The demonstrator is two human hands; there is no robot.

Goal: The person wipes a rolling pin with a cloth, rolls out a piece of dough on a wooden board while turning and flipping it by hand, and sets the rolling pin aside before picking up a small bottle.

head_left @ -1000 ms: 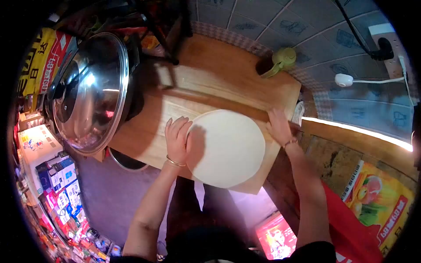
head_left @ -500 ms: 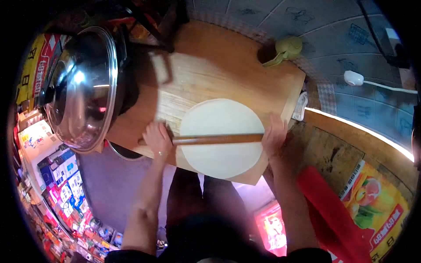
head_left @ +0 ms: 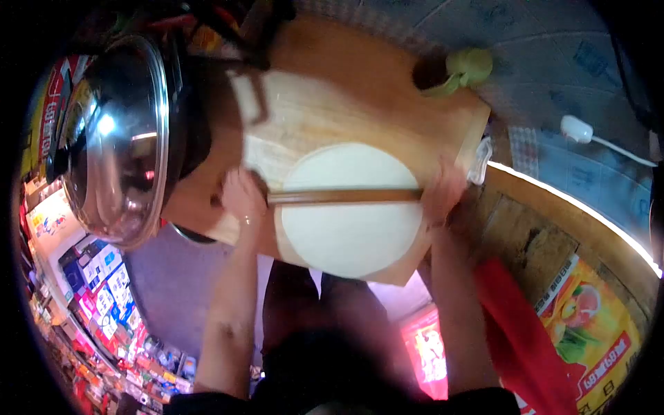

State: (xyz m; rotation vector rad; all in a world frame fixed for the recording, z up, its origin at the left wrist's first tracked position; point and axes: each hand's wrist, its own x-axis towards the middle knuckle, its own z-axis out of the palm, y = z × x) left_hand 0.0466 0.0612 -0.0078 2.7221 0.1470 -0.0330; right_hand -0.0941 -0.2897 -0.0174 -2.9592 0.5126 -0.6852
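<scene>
A wide, round, thin sheet of pale dough (head_left: 351,238) lies flat on the wooden board (head_left: 332,104). Across its upper half rests a long brown rolling pin (head_left: 346,197), nearly level from left to right. My left hand (head_left: 243,196) is closed over the pin's left end, just off the dough's edge; a short stub of wood shows beyond it. At the other end my right hand (head_left: 443,194) is over the pin by the dough's right edge, its fingers blurred by motion.
A large pot with a glass lid (head_left: 117,138) stands left of the board. A green ladle-like scoop (head_left: 467,68) sits at the far right corner, near a tiled wall. Red cloth (head_left: 515,318) and a printed box (head_left: 588,318) lie at the lower right.
Both hands and the rolling pin have moved up and away from me across the dough. The view has shifted slightly.
</scene>
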